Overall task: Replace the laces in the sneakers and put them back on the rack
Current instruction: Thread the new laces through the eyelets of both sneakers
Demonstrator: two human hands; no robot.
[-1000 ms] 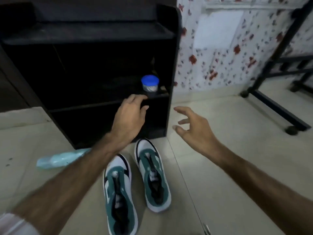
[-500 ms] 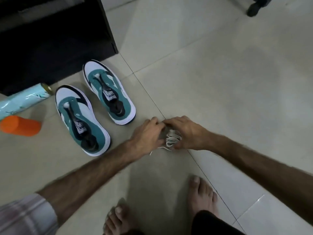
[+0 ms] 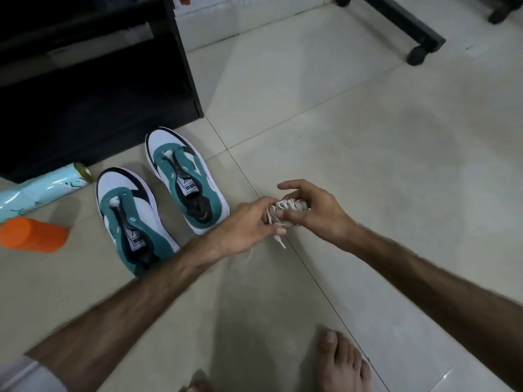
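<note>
Bundle of white laces (image 3: 287, 212) is held above the floor, between both hands, just right of the sneakers. Right hand (image 3: 317, 210) grips the bundle, fingers curled round it, index finger raised. Left hand (image 3: 249, 224) pinches the bundle's left side with curled fingers. Two loose lace ends hang below the hands; one tipped end points down-right near the tile seam, the other is blurred.

Two teal-and-white sneakers sit side by side on the tile floor (image 3: 368, 137), both without laces, tongues exposed. Left sneaker (image 3: 133, 219) and right sneaker (image 3: 184, 179) run parallel, long axes diagonal, toes pointing up-left toward the rack, heels down-right toward the person. Left forearm crosses over the left sneaker's heel. Right sneaker's heel is just beside the left hand.

Black rack (image 3: 93, 80) stands up-left, its bottom right corner just beyond the right sneaker's toe. Its lower opening faces the sneakers; the inside is too dark to read.

Left of the sneakers: a pale blue can (image 3: 39, 196) lying on its side against the rack base, and an orange container (image 3: 31, 234) lying beside it.

Open tile lies right of and beyond the hands. A black wheeled frame (image 3: 404, 26) sits top right, well apart. Two bare feet (image 3: 342, 360) at the bottom edge, near the seam.
</note>
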